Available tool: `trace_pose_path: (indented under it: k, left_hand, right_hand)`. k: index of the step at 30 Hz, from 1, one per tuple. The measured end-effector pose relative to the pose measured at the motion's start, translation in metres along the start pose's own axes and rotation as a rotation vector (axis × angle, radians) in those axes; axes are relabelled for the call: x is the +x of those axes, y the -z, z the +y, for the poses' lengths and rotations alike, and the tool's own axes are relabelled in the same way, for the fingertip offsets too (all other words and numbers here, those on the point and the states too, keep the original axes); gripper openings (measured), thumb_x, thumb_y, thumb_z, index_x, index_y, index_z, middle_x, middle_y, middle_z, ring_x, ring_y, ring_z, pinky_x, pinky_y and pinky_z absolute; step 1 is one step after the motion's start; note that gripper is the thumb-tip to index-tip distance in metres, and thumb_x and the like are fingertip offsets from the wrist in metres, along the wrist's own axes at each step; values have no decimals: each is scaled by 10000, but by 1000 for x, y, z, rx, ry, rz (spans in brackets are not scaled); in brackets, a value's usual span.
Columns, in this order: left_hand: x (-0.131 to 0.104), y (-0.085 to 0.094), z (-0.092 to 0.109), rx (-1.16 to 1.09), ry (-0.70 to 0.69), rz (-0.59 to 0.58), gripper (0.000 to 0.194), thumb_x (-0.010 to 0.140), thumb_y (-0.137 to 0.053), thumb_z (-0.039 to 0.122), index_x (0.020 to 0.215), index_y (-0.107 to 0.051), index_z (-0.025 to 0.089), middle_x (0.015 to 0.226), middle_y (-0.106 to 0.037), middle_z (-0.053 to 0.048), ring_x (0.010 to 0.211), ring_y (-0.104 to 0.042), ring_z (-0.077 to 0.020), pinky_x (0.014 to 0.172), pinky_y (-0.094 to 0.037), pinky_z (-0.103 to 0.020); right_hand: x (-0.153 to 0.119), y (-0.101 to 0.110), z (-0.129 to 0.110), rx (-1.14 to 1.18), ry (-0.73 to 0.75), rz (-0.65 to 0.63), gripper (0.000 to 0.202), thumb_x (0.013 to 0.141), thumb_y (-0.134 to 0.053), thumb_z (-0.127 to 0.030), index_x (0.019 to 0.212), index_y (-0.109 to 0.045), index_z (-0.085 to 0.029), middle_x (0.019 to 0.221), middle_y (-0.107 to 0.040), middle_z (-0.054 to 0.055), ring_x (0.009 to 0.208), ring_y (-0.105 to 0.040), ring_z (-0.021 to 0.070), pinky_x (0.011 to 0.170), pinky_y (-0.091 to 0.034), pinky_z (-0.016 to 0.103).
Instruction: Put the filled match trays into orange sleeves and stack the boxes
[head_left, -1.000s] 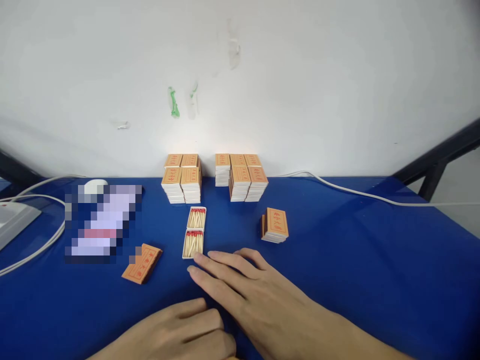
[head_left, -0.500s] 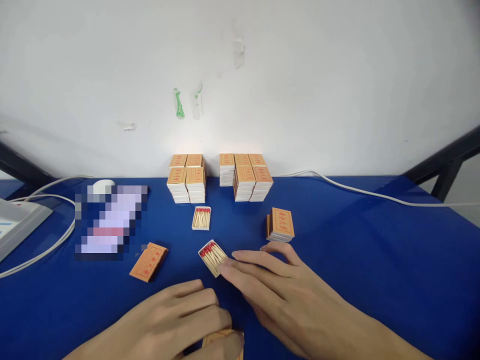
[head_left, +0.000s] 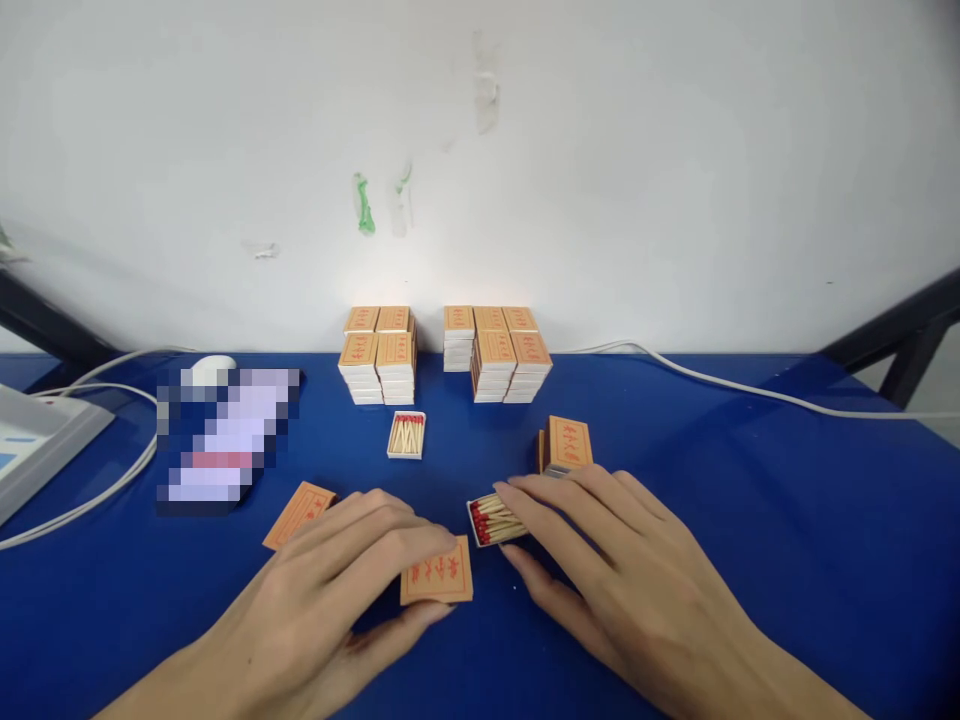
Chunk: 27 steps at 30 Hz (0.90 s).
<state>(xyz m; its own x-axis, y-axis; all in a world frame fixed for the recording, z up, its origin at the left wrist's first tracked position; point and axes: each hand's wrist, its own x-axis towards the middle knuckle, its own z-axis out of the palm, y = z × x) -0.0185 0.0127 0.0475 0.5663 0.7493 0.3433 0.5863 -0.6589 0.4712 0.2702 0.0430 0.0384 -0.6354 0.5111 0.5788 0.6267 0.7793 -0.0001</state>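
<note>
My left hand (head_left: 337, 590) grips an orange matchbox sleeve (head_left: 439, 575) with red lettering, thumb below and fingers above. To its right, my right hand (head_left: 600, 570) holds a white matchbox tray (head_left: 475, 524) full of matches between thumb and fingers. The red match heads (head_left: 484, 520) point left toward the sleeve, and a small gap separates the two. My fingers cover the tray's right end. Beyond my hands lies another open tray of matches (head_left: 406, 436). A second orange sleeve (head_left: 300, 513) rests at the left, partly behind my left hand.
Stacked matchboxes stand by the wall in a left group (head_left: 377, 365) and a right group (head_left: 499, 360). A small matchbox stack (head_left: 570, 443) sits just beyond my right hand. At left are a blurred-out flat item (head_left: 240, 430), a white mouse (head_left: 212, 371) and white cables (head_left: 142, 450).
My left hand has moved forward, bringing the sleeve up from the bottom edge. My right hand has taken hold of the matchbox tray, turned it sideways and shifted it right.
</note>
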Motion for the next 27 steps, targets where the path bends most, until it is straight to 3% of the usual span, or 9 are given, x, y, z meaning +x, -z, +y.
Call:
trace_pose_path:
  k: [4,9,12,15,20,27]
  left_hand:
    - [0,-2,-2,-13,83,7,308,1129,-682,172,1390,-616,322,1239,-790,30,1062,-761,-158,931,-569,-278]
    - [1,-1,-1,-8,300,-18,262,1125,-718,329,1352,-620,416,1226,-786,93,1033,-770,-164,897,-590,-291]
    - [0,1,1,2,407,-44,235,1125,-712,429,1343,-628,450,1228,-786,100,992,-758,-183,878,-602,-321]
    - [-1,0,-1,-17,416,-56,246,1125,-709,452,1357,-624,460,1252,-787,92,1007,-755,-197,886,-613,-335]
    - [-3,-1,-6,-66,311,-104,300,1144,-691,411,1425,-593,449,1292,-782,64,1086,-763,-201,913,-619,-326]
    - [-1,3,1,-75,384,-115,284,1143,-696,427,1407,-600,473,1306,-774,79,1122,-750,-194,959,-613,-328]
  right_hand:
    - [-3,-10,-1,10,28,-113,343,1192,-535,-235,1449,-691,-69,1365,-813,112,1114,-741,298,994,-572,480]
    - [-7,-16,1,53,50,-170,346,1182,-536,-186,1475,-665,-54,1207,-823,120,1014,-742,300,932,-623,511]
    - [-7,-12,2,132,42,-158,332,1171,-578,-196,1457,-677,-62,1211,-808,122,1044,-722,293,947,-624,497]
    - [-6,-7,3,221,31,-139,302,1168,-597,-201,1430,-690,-85,1260,-799,112,1065,-697,268,960,-607,462]
    - [-1,-1,3,283,4,-148,279,1190,-573,-254,1414,-701,-148,1269,-799,76,1090,-674,251,949,-555,434]
    - [0,3,5,370,-16,-175,286,1196,-548,-232,1443,-676,-164,1288,-781,94,1192,-660,257,1016,-566,428]
